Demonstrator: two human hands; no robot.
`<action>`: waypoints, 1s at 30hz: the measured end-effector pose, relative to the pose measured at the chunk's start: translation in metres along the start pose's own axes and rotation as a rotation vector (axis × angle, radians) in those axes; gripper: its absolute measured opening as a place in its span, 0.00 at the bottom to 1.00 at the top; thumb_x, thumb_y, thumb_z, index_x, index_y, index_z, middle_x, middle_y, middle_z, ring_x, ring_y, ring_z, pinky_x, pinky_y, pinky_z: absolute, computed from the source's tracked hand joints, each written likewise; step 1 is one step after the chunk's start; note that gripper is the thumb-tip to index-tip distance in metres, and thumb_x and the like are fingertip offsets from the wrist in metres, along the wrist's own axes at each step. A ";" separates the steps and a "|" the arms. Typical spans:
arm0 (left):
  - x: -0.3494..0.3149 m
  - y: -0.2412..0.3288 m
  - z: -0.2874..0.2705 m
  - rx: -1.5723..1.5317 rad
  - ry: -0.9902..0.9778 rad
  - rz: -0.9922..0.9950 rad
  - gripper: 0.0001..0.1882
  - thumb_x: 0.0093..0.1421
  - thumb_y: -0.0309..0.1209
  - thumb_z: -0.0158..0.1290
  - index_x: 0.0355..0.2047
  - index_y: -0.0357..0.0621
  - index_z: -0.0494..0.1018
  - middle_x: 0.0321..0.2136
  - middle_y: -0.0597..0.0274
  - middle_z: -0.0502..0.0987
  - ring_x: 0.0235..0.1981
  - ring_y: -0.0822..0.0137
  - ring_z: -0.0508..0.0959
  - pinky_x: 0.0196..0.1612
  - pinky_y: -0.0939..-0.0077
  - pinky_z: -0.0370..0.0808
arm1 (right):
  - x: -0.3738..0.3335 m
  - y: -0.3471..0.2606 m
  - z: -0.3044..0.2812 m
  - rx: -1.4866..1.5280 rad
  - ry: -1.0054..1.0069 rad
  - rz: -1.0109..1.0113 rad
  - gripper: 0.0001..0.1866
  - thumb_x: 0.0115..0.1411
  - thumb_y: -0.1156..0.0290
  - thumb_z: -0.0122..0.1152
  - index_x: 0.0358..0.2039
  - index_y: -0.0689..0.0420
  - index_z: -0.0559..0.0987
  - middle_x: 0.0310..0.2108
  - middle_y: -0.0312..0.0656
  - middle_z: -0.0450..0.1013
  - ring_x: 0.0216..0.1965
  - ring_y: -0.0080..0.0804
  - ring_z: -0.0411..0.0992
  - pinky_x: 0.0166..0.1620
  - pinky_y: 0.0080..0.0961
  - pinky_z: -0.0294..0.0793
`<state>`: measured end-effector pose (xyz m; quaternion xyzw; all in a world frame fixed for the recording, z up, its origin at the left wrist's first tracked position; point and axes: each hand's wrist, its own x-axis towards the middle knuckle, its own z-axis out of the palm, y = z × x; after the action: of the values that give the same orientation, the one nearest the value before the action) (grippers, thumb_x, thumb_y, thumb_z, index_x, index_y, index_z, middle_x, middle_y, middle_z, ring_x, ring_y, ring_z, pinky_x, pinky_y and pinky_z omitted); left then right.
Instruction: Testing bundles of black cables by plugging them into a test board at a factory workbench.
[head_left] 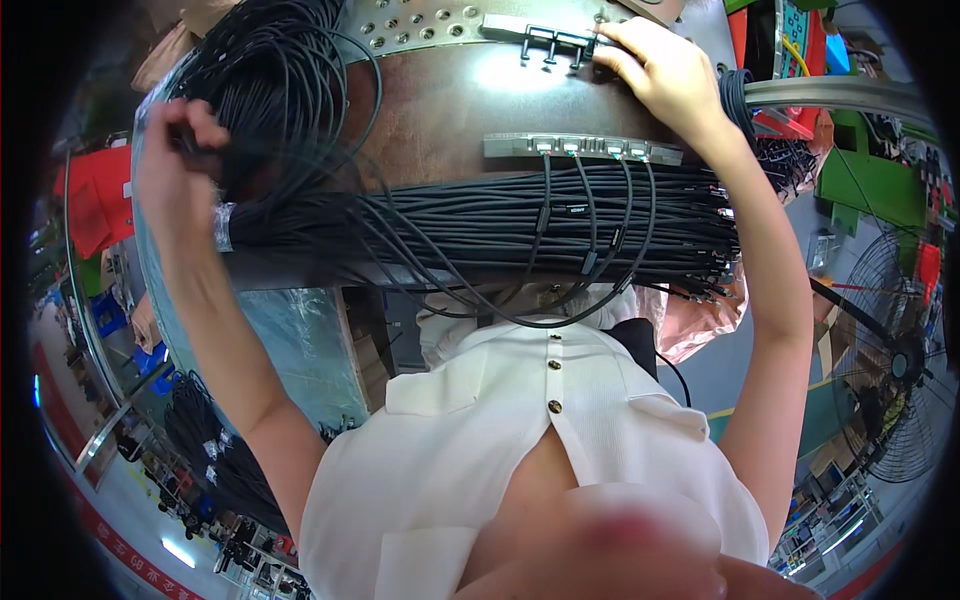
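Observation:
My left hand point(182, 165) is raised at the far left, its fingers curled round black cables point(262, 160) that are smeared by motion. At the far side of the table, my right hand point(665, 78) closes its thumb and fingers on the right end of a metal bar fixture point(505, 27) with a black lever frame point(548, 42). Exactly what the fingertips press is partly hidden. Nearer to me lies a second metal bar fixture point(510, 147). Several white connectors sit in it, and their black cables loop down towards my shirt.
A thick bundle of black cables point(480, 225) lies across the table's near side. More coiled cables point(285, 60) are heaped at the back left. A perforated metal plate point(425, 22) lies at the back. A metal rail point(840, 95) and a fan point(900, 365) stand to the right.

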<state>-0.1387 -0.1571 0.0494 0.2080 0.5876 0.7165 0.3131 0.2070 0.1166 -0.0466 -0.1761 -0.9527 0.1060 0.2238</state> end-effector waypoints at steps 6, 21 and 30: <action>0.003 0.001 -0.048 1.176 0.229 -0.147 0.29 0.69 0.52 0.41 0.40 0.37 0.79 0.19 0.68 0.77 0.20 0.81 0.70 0.26 0.87 0.66 | -0.037 -0.044 -0.038 0.092 -0.025 0.169 0.12 0.54 0.67 0.65 0.32 0.58 0.72 0.32 0.42 0.70 0.38 0.42 0.70 0.41 0.35 0.70; -0.079 -0.100 0.123 0.358 -0.410 -0.258 0.19 0.70 0.41 0.44 0.49 0.38 0.68 0.36 0.62 0.76 0.31 0.77 0.72 0.36 0.81 0.71 | -0.051 -0.067 -0.036 0.367 -0.065 0.205 0.08 0.56 0.71 0.63 0.37 0.56 0.81 0.32 0.39 0.76 0.36 0.37 0.74 0.39 0.31 0.73; -0.008 -0.093 0.179 -0.437 -0.760 -0.745 0.20 0.69 0.41 0.42 0.39 0.34 0.74 0.22 0.59 0.75 0.25 0.67 0.78 0.30 0.70 0.78 | 0.096 -0.013 0.021 -0.201 0.017 -0.003 0.13 0.63 0.65 0.52 0.41 0.60 0.79 0.40 0.48 0.76 0.42 0.42 0.73 0.46 0.36 0.71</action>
<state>0.0055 -0.0244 -0.0008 0.1603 0.3056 0.5375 0.7694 0.1126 0.1386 -0.0237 -0.1969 -0.9569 0.0081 0.2133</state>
